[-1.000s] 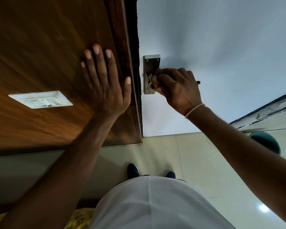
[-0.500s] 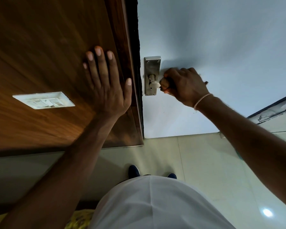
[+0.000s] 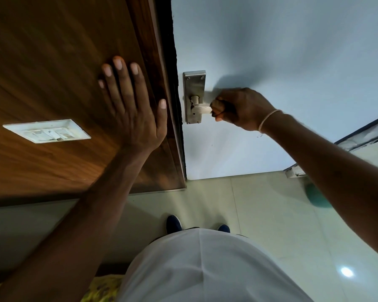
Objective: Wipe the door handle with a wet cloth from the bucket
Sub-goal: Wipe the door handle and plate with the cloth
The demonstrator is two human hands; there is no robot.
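While the left hand (image 3: 131, 110) is pressing flat, fingers spread, against the wooden panel (image 3: 52, 73) for bracing, the right hand (image 3: 240, 109) is closing around the lever door handle (image 3: 202, 109) on its steel backplate (image 3: 194, 83); the cloth is hidden, presumably inside the fist.

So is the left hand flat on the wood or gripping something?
Flat. The left hand lies open, fingers spread, on the wooden panel, gripping nothing.
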